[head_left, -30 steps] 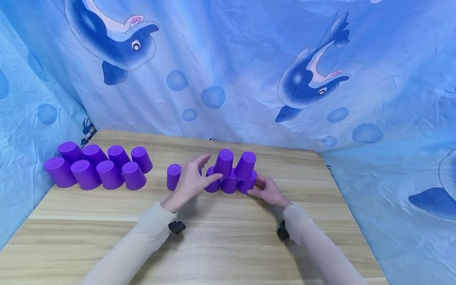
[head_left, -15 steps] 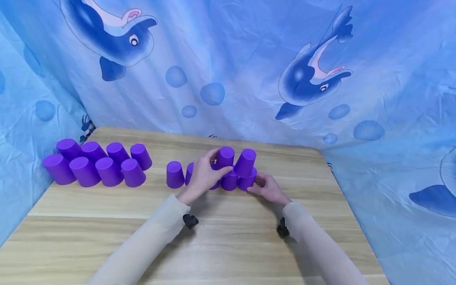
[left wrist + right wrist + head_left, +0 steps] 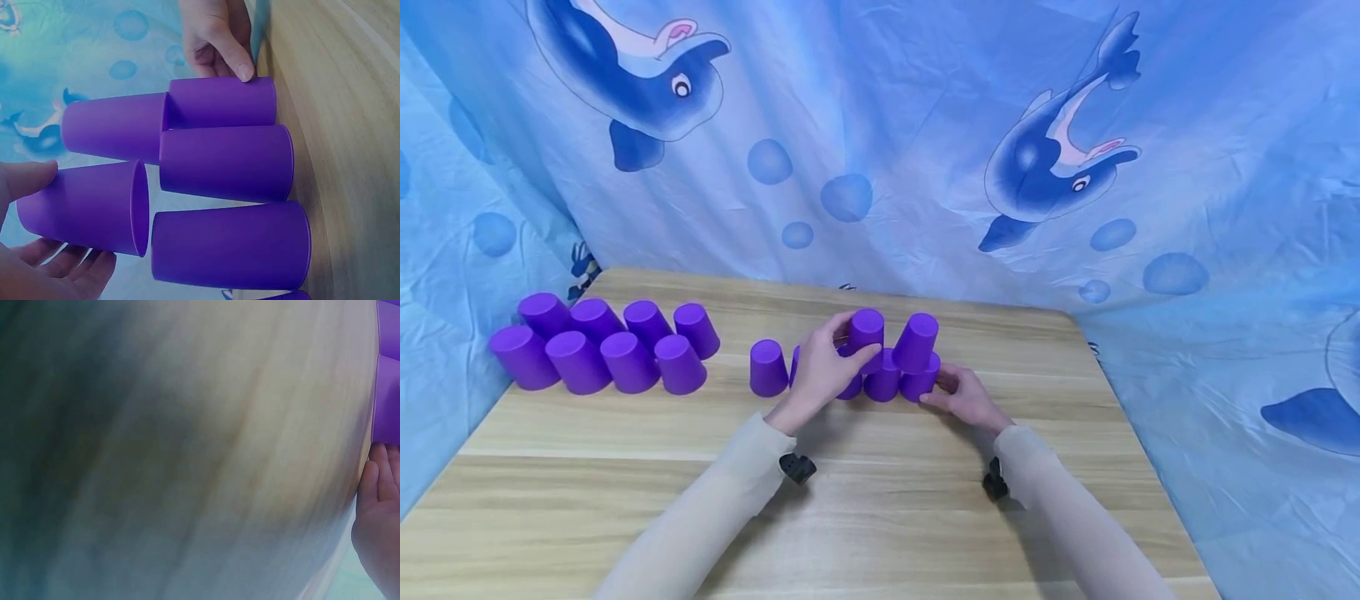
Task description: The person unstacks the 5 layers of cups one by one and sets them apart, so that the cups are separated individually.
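Left hand [image 3: 822, 365] shifted leftward gripping cup [image 3: 867, 327], right hand [image 3: 967, 402] relaxed against end cup [image 3: 916, 386], wood-grain table [image 3: 880, 517], dolphin backdrop [image 3: 917, 258]

The person's left forearm [image 3: 700, 504] and right forearm [image 3: 1067, 508] (both sleeved in pale cloth) are slanting forward and inward; the left hand [image 3: 822, 367] is gripping, thumb opposing fingers, while the lower right hand [image 3: 968, 402] is bending its fingers.

Dolphin-print curtains [image 3: 917, 125] around a wood-grain table [image 3: 880, 525] make this a booth-like space.
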`<state>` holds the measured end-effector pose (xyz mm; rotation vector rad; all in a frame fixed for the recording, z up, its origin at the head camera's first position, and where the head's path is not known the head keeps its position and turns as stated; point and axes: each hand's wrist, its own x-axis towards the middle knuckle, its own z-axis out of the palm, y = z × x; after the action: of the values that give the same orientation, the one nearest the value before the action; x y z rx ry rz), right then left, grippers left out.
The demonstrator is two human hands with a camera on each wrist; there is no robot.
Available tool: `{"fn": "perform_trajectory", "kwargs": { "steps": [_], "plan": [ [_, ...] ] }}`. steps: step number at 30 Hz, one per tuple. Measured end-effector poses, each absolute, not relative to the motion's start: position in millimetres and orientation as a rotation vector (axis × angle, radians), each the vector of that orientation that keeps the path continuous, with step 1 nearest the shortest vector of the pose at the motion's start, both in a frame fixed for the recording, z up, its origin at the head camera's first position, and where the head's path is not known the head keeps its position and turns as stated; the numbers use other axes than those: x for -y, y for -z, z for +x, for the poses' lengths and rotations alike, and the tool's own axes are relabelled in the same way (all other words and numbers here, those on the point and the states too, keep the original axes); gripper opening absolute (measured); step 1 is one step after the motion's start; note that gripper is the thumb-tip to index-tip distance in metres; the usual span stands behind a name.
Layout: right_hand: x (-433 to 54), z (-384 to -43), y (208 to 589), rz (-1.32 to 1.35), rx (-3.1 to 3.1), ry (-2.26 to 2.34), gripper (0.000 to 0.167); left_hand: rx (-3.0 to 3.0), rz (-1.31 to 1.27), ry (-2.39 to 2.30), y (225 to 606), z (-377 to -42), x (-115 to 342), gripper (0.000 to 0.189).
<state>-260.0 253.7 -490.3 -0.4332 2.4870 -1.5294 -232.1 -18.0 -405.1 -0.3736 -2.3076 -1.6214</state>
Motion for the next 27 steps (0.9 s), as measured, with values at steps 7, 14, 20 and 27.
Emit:
{"fn": "perform_trajectory", "kwargs": {
  "steps": [7,14,20,27],
  "plan": [
    [-250.7,-255.4,478.6,-0.471,-2.437,1.561,0.05,2.253,-0.366,1.65,404.6,-220.8,37.4,0.053],
    [-254.4,-259.7,488.4,-0.479,-2.45,1.562,0.05,2.199,-0.288,1.544,405.7,-215.1,74.9,0.054],
    [-256.3,-260.3,488.7,-0.48,-2.459,1.557,0.05,2.197,-0.197,1.508,404.8,-208.9,98.1,0.054],
    [-255.6,-259.7,489.9,-0.489,-2.443,1.564,0.05,2.215,-0.141,1.493,404.6,-199.8,112.9,0.057]
  ]
}}
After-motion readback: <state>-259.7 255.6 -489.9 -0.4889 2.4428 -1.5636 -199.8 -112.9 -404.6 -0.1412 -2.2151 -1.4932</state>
